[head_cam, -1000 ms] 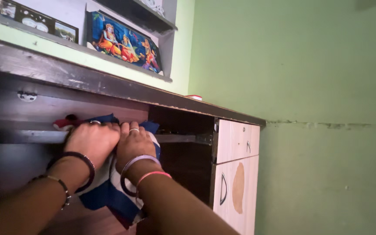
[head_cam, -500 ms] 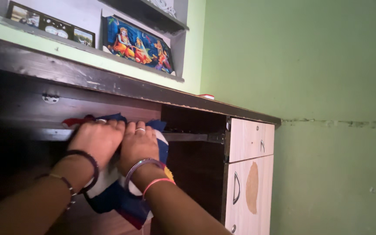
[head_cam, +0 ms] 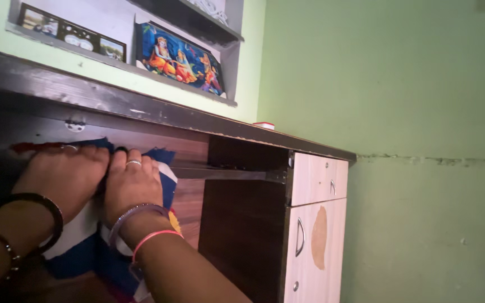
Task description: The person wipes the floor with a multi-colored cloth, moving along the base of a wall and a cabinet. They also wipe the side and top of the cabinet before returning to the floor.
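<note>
Cloth (head_cam: 79, 247), soft and light, drapes limply; best held at its top edge. Left hand (head_cam: 63, 177) and right hand (head_cam: 133, 185) press curled fingers onto it under the desk (head_cam: 197, 120).

Soft cloth (head_cam: 161, 179); seemingly worn wooden desk (head_cam: 141, 109).

Left hand (head_cam: 65, 177) and right hand (head_cam: 133, 185): fingertips curl over the cloth (head_cam: 164, 177), so it cannot be told what lies beneath them or how firmly they grip. Both forearms run out of frame at 7 and 6 o'clock. Cloth: lower part cut off at the bottom edge; middle covered by the wrists; full shape not readable. Desk (head_cam: 141, 109) recess at 9 o'clock is too dark to make out. Desk top cut by left edge. Small red-and-white object (head_cam: 264, 125) on the desk top: too small to identify. Framed pictures (head_cam: 71, 36) at 11 o'clock: detail too small.
</note>
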